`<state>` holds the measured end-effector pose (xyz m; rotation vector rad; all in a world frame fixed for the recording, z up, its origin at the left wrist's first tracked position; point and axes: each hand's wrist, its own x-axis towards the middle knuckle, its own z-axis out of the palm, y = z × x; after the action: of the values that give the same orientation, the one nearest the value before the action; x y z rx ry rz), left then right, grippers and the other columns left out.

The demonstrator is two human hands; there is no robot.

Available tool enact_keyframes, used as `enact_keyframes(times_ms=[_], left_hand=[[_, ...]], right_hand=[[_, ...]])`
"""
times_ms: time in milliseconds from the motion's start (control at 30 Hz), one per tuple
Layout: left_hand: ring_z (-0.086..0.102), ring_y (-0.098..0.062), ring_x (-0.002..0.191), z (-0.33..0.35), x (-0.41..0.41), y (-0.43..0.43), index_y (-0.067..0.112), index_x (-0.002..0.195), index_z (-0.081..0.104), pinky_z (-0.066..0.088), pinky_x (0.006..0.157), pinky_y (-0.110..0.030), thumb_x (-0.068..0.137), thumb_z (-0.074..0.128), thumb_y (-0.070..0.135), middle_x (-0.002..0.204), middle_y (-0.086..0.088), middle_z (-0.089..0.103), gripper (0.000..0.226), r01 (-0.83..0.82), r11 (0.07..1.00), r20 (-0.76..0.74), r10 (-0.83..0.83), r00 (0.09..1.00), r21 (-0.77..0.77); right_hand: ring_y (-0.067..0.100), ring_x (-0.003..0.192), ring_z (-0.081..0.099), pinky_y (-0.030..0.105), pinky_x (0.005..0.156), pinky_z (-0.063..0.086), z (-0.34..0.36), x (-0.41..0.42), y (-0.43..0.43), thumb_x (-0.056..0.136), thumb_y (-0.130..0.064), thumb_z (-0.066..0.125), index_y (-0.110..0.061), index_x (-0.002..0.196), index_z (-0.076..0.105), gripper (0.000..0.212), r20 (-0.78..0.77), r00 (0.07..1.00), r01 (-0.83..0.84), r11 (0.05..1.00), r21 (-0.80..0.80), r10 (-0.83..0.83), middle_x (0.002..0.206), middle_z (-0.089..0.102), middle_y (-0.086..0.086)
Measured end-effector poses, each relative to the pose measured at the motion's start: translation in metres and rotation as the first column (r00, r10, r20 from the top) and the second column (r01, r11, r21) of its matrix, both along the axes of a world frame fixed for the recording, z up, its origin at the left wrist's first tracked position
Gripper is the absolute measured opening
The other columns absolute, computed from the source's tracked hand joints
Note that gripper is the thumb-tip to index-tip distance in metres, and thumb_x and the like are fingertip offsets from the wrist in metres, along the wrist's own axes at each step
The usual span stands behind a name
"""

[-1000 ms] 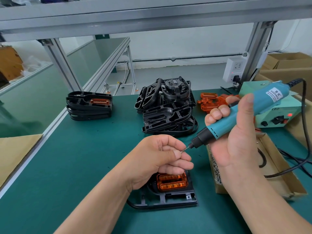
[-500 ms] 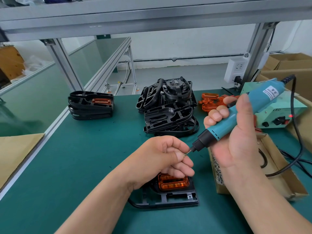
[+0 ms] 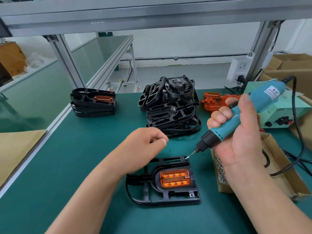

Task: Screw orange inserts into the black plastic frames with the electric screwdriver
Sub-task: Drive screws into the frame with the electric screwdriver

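A black plastic frame (image 3: 168, 198) lies flat on the green mat near me, with an orange insert (image 3: 174, 179) seated in its recess. My right hand (image 3: 241, 142) grips the blue electric screwdriver (image 3: 268, 93), which slants down to the left. A small screw (image 3: 187, 157) sits on its bit tip, just over the frame's far right corner. My left hand (image 3: 143, 147) hovers above the frame's far left side, fingers loosely curled, with nothing visible in it.
A pile of black frames (image 3: 170, 108) sits behind the work spot, loose orange inserts (image 3: 212, 100) to its right. A stack of frames (image 3: 92, 105) stands at the far left. A cardboard box (image 3: 283, 174) with screws (image 3: 219, 168) and the green power unit (image 3: 278, 115) crowd the right.
My left hand let go of the screw at the bit tip and drew back to the left. The screwdriver dropped toward the frame, which now shows in full.
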<state>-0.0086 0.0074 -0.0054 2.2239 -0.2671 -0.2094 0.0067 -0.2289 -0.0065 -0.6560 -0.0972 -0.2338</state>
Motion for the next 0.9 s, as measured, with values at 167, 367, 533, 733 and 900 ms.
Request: enact_keyframes(times_ms=[167,367,533,733,900], left_hand=[[0.05,0.002,0.059,-0.001,-0.003,0.004,0.038,0.102,0.07,0.036,0.057,-0.018,0.09,0.073,0.051,0.062,0.021,0.052,0.019,0.026,0.954,0.093,-0.057,0.994,0.299],[0.06,-0.009,0.101,-0.002,-0.012,-0.014,0.039,0.128,0.066,0.049,0.084,-0.03,0.083,0.066,0.073,0.109,0.018,0.055,0.056,0.091,0.809,0.125,-0.2,0.972,0.581],[0.056,-0.009,0.088,-0.003,-0.014,-0.017,0.035,0.128,0.068,0.046,0.075,-0.031,0.084,0.066,0.071,0.099,0.015,0.047,0.056,0.117,0.803,0.092,-0.208,0.974,0.584],[0.053,-0.005,0.085,-0.003,-0.011,-0.018,0.034,0.12,0.069,0.041,0.069,-0.028,0.083,0.073,0.067,0.097,0.014,0.046,0.05,0.131,0.827,0.044,-0.185,0.982,0.547],[0.057,-0.009,0.09,-0.006,-0.01,-0.018,0.032,0.115,0.069,0.051,0.08,-0.033,0.082,0.077,0.064,0.103,0.012,0.049,0.047,0.131,0.845,0.023,-0.167,0.986,0.518]], right_hand=[[0.009,0.059,0.048,0.022,0.057,0.045,0.001,-0.002,0.003,0.106,-0.04,0.058,-0.018,0.095,0.062,0.025,0.025,0.997,-0.074,0.99,-0.123,0.077,0.07,0.049,-0.005],[0.012,0.056,0.046,0.024,0.053,0.043,0.004,-0.004,0.007,0.102,-0.038,0.061,-0.016,0.095,0.062,0.023,0.01,0.993,-0.114,0.962,-0.248,0.12,0.068,0.047,-0.002],[0.013,0.054,0.047,0.024,0.052,0.043,0.004,-0.006,0.01,0.101,-0.036,0.062,-0.015,0.096,0.063,0.022,-0.001,0.989,-0.141,0.948,-0.286,0.147,0.067,0.048,-0.001],[0.014,0.054,0.047,0.025,0.052,0.043,0.005,-0.009,0.013,0.099,-0.036,0.064,-0.014,0.096,0.063,0.021,-0.006,0.986,-0.162,0.935,-0.314,0.169,0.067,0.048,0.001],[0.015,0.054,0.047,0.026,0.052,0.043,0.004,-0.012,0.016,0.098,-0.033,0.064,-0.014,0.095,0.064,0.02,-0.007,0.985,-0.162,0.922,-0.351,0.17,0.067,0.048,0.002]])
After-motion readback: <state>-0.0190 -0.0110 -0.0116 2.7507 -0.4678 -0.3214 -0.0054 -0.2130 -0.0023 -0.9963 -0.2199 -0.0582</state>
